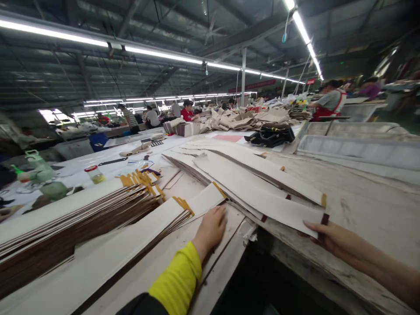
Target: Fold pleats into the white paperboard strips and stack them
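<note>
My right hand (323, 234) pinches the near end of a long off-white strip (259, 194), at its dark maroon tab (324, 219). The strip slants away over other strips at the table's corner. My left hand (212, 227), below a yellow cuff, rests low with its fingers curled together beside the end of a pale strip (208, 197) with yellow tape. Whatever is under its fingertips is hidden. Left of it lie a smaller stack of strips (131, 245) and a thick stack (65, 214), both with yellow-taped ends.
A red-lidded jar (95, 174) and green bottles (41, 166) stand at the left. Farther back are a black bag (271, 134) and a heap of beige pieces (236, 119). Translucent bins (357, 151) line the right side. A co-worker in a red apron (330, 105) is beyond.
</note>
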Demonstrator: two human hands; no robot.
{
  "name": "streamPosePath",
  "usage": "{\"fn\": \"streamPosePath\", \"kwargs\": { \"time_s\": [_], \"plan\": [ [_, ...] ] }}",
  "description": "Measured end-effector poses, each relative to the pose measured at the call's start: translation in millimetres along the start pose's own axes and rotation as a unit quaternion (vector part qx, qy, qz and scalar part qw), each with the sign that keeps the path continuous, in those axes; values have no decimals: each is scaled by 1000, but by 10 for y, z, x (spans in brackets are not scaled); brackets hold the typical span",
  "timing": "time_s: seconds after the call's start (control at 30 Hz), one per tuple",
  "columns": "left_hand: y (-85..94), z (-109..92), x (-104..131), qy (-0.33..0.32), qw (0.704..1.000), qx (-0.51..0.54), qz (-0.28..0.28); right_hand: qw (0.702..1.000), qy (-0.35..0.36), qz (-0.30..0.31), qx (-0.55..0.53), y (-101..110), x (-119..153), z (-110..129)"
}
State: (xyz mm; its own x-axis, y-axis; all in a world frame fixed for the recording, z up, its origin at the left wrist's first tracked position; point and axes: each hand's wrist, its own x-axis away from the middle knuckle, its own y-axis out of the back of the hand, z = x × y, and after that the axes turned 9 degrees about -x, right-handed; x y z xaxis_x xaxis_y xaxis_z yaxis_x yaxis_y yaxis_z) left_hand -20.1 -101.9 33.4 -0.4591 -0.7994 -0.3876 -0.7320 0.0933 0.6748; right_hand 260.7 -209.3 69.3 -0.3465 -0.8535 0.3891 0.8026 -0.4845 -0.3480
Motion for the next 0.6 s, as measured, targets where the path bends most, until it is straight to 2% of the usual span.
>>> {"fn": "streamPosePath", "kwargs": {
  "time_s": [0.07, 0.13, 0.23, 0.37, 0.5, 0.6],
  "plan": [
    [-86, 58, 93, -16, 999, -24, 15, 999, -27, -17, -5, 91, 3, -21],
    [-85, 91, 110, -22, 999, -41, 21, 998, -34, -43, 0, 145, 35, 43],
    [-66, 120, 85, -24, 998, -59, 23, 997, -39, -73, 10, 108, 86, 174],
    [-69, 126, 85, -29, 997, -70, 27, 998, -17, -52, 18, -85, 33, 222],
    [-33, 108, 113, -26, 996, -78, 28, 998, 28, 1, 52, -280, -162, 140],
    [-17, 108, 117, -22, 996, -82, 27, 997, 50, 12, 52, -376, -321, 77]
  ]
}}
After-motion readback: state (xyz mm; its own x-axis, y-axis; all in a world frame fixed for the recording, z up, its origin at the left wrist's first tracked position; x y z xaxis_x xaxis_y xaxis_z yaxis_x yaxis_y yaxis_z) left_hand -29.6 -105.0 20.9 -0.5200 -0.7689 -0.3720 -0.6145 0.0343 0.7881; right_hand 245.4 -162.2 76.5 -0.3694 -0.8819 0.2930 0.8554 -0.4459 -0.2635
